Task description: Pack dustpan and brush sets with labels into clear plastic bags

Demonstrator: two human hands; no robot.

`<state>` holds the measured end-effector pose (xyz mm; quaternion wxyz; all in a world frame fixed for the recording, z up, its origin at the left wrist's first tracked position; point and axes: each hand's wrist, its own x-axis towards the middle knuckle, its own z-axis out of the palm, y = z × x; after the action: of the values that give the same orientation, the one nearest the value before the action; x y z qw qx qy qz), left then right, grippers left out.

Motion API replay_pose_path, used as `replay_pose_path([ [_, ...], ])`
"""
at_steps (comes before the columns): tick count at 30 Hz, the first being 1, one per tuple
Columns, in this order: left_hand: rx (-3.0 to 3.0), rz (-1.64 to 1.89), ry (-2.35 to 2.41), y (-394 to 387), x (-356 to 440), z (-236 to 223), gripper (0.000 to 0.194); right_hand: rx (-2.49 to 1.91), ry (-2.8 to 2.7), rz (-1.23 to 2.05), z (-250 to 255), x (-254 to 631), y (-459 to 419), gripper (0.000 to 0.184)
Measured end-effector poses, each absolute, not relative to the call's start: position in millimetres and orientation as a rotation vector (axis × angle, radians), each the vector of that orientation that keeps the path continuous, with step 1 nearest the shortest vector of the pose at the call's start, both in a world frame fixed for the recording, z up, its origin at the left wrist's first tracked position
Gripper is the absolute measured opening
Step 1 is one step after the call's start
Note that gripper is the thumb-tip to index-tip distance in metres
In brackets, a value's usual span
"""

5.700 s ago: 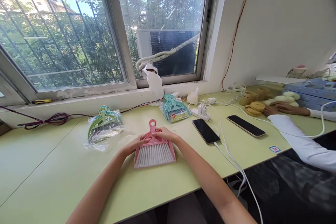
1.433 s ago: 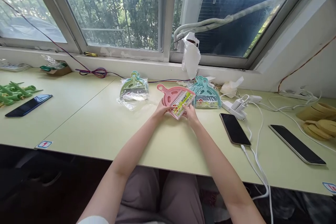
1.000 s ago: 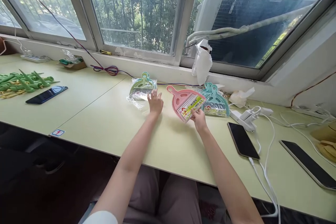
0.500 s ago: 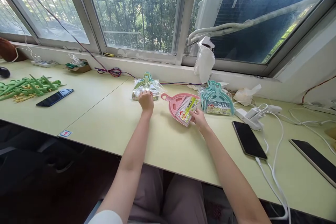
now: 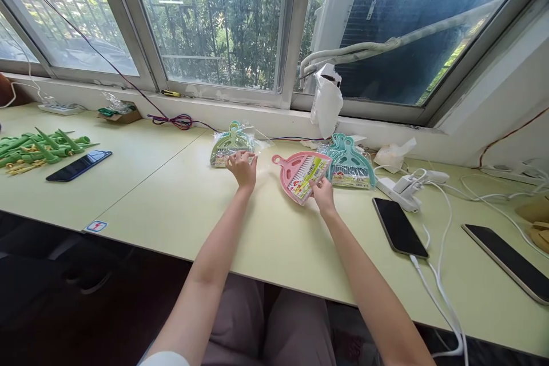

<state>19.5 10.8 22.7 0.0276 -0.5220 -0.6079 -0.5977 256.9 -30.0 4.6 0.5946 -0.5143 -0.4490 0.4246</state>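
Note:
My right hand [image 5: 323,195] grips the lower right edge of a pink dustpan-and-brush set [image 5: 298,176], thumb on its printed label. The set is tilted, with its looped handle toward the left. My left hand [image 5: 243,168] has its fingers apart in front of a green dustpan set [image 5: 231,140] in clear plastic wrap; whether the fingertips touch the wrap I cannot tell. Several teal dustpan sets [image 5: 354,163] lie in a wrapped stack behind and right of the pink one.
Green and yellow plastic pieces [image 5: 38,148] lie at the left, beside a phone [image 5: 79,166]. At the right are a phone on a cable [image 5: 400,226], another dark device [image 5: 508,260] and a white power strip [image 5: 398,193]. A white bag [image 5: 326,103] hangs at the window.
My left hand has come away to the right of the green set, its fingers spreading. The pink set remains in my right hand. The whole view has shifted slightly.

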Motion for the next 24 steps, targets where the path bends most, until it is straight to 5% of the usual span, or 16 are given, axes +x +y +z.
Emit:
replay_pose_path([
  [12, -1.972, -1.509, -1.682, -1, 58, 24, 0.012, -0.998, -0.998, 1.282, 1, 246, -32, 0.040],
  [20, -1.085, -2.069, -2.116, 8, 54, 23, 0.062, -0.846, -0.847, 1.200, -1, 252, -28, 0.045],
  [24, -1.075, -2.133, -2.391, 23, 41, 18, 0.063, -0.857, -0.858, 1.204, 1, 251, -29, 0.043],
])
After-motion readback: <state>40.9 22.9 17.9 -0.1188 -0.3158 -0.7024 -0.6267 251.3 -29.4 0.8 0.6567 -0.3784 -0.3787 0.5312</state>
